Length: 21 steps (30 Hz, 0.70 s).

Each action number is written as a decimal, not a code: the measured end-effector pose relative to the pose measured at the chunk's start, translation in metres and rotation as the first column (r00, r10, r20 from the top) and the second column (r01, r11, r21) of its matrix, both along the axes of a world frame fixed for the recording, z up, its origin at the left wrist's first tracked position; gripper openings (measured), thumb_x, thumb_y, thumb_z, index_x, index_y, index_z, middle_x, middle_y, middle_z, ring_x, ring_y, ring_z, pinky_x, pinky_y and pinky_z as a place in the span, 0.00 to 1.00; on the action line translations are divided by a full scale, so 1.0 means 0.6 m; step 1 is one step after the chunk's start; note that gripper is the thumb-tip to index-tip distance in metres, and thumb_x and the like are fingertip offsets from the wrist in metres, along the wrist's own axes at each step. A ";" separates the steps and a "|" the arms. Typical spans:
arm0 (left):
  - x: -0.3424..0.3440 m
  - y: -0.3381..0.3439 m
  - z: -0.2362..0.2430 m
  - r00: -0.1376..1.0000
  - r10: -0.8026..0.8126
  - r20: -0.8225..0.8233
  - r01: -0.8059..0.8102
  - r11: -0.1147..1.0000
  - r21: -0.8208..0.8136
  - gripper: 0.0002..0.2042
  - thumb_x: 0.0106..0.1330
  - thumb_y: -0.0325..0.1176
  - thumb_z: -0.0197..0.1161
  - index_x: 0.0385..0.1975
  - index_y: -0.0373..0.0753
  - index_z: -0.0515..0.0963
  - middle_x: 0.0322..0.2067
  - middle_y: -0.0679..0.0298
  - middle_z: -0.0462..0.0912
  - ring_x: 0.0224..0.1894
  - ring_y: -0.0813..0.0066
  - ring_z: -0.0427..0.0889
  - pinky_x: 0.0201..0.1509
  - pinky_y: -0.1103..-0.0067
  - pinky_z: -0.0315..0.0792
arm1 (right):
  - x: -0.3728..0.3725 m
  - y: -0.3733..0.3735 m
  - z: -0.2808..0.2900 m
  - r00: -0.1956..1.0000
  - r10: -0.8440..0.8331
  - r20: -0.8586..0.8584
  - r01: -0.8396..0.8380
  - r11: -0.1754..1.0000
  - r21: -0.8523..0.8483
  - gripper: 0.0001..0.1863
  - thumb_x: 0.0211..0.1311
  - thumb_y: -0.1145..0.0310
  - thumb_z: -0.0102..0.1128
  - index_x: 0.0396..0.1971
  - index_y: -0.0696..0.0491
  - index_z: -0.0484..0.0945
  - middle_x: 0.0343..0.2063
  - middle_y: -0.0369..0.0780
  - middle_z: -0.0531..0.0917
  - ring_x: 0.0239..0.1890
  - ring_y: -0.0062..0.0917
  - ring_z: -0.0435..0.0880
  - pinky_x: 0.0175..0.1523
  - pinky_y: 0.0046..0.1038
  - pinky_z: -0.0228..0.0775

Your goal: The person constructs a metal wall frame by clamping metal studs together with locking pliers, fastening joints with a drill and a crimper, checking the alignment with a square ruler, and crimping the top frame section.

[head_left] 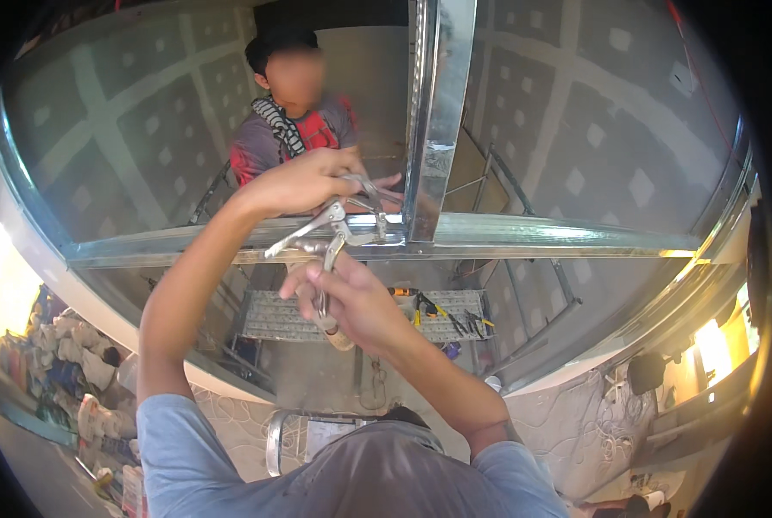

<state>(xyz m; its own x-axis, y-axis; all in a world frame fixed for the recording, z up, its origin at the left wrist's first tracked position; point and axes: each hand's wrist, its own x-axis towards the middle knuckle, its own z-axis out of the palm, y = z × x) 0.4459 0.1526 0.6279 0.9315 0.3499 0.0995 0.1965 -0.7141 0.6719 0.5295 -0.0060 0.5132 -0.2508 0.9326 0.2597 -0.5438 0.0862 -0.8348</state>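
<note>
Your two hands are close together, one above the other, at the clamp (340, 226). Your right hand (351, 302) is closed around the clamp's lower handle, palm side toward you. Your left hand (317, 177) arches over the top, fingers bent down onto the clamp's upper arm; you cannot tell from here how firmly they grip. The clamp is silver, its other handle jutting left between your hands. Its jaws stand at the rail (274, 235), just left of the post (442, 129); whether they bite on it cannot be made out.

The rail is shiny metal and runs across in front of you; the post rises from it. Beyond the rail, just behind your left hand, a co-worker (269, 160) in a grey and red shirt faces you, a striped cloth over one shoulder. Below your right hand lies a plank (265, 319) with yellow and black tools (433, 309) on it. Farther out, grey walls (533, 112) with pale patches rise on both sides, and cables (606, 432) trail over the floor (541, 423).
</note>
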 end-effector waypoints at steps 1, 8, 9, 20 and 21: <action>-0.018 -0.029 0.013 0.993 0.112 0.043 -0.108 0.991 -0.076 0.12 0.71 0.30 0.59 0.50 0.32 0.77 0.36 0.65 0.81 0.37 0.80 0.77 0.43 0.80 0.71 | 0.014 -0.013 -0.002 1.000 -0.010 -0.003 0.010 1.000 -0.001 0.27 0.79 0.66 0.47 0.70 0.62 0.56 0.43 0.44 0.83 0.35 0.21 0.79 0.49 0.26 0.71; -0.135 -0.219 -0.150 0.826 0.423 0.373 -0.252 0.869 -0.427 0.13 0.70 0.20 0.54 0.51 0.38 0.65 0.38 0.66 0.75 0.40 0.80 0.80 0.45 0.80 0.74 | 0.018 -0.155 -0.024 0.201 -0.608 0.768 0.377 0.772 0.512 0.64 0.54 0.42 0.74 0.74 0.67 0.42 0.32 0.48 0.84 0.34 0.47 0.85 0.44 0.43 0.77; -0.144 -0.238 -0.193 0.768 0.517 0.378 -0.297 0.810 -0.505 0.14 0.68 0.18 0.55 0.50 0.37 0.65 0.42 0.63 0.74 0.42 0.77 0.81 0.48 0.78 0.75 | 0.016 -0.169 -0.025 0.132 -0.563 0.816 0.372 0.791 0.486 0.68 0.50 0.40 0.76 0.74 0.68 0.42 0.30 0.49 0.84 0.33 0.49 0.85 0.44 0.45 0.77; -0.055 -0.262 -0.225 0.730 0.274 0.626 0.198 0.792 -0.578 0.18 0.73 0.18 0.53 0.57 0.37 0.57 0.46 0.54 0.76 0.48 0.69 0.83 0.55 0.73 0.77 | 0.077 -0.236 -0.017 -0.373 -0.801 0.469 0.073 0.478 0.875 0.47 0.55 0.66 0.66 0.75 0.57 0.55 0.43 0.47 0.74 0.44 0.40 0.75 0.48 0.37 0.71; -0.052 -0.262 -0.212 0.695 0.214 0.686 0.251 0.822 -0.511 0.19 0.73 0.19 0.55 0.58 0.36 0.57 0.47 0.54 0.76 0.50 0.69 0.82 0.56 0.72 0.77 | 0.087 -0.230 -0.006 -0.375 -0.808 0.455 0.066 0.466 0.882 0.47 0.55 0.66 0.66 0.75 0.57 0.55 0.43 0.47 0.74 0.44 0.40 0.75 0.48 0.37 0.71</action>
